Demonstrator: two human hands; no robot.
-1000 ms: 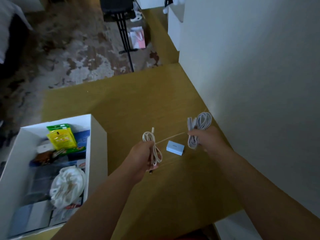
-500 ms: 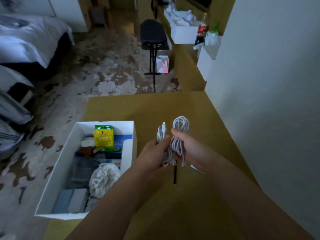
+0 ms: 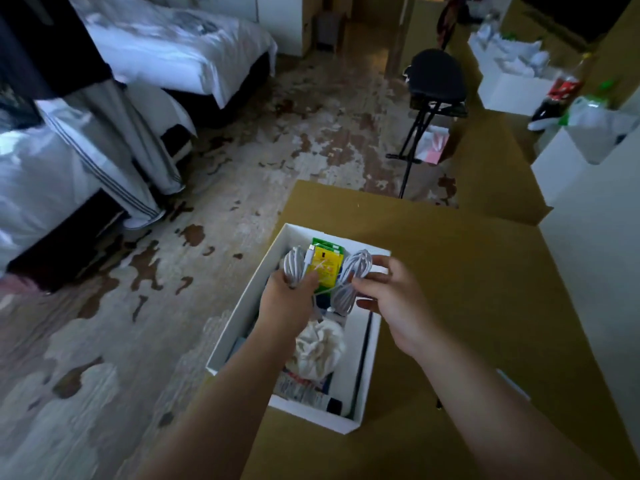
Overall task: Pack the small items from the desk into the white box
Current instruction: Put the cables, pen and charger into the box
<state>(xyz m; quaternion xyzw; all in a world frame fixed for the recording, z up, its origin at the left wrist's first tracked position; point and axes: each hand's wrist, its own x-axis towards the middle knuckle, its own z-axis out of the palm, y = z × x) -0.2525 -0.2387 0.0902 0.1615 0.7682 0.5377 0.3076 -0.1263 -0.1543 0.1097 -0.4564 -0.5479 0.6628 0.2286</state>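
White box [image 3: 239,318] sits open at the left edge of the tan desk [image 3: 485,306], its long axis running from the near edge toward the far edge, tilted a little to the right as it recedes. Inside, at the far end, a yellow and green packet [image 3: 325,259] stands against the back wall; a crumpled white cloth [image 3: 320,344] lies in the middle, and printed packets, too blurred to name, fill the near end.

Over the far half of the box, both hands hold coiled white cables. The left hand [image 3: 285,303] is clenched around the left cable coil [image 3: 294,266], whose loops stick up past the fingers toward the far end, a white plug showing at its top. The right hand [image 3: 391,299] pinches the right cable coil [image 3: 351,282] between thumb and fingers; this coil is elongated, its long axis running from the far end of the box down toward the near end, and its lower loops hang just above the cloth. A thin strand runs between the two coils, across the packet.

Both forearms cross the near edge of the desk and hide part of the box. Beyond the far edge stands a black stool [image 3: 434,81] on thin legs. A bed [image 3: 173,46] with white bedding lies off to the left, across the worn floor.
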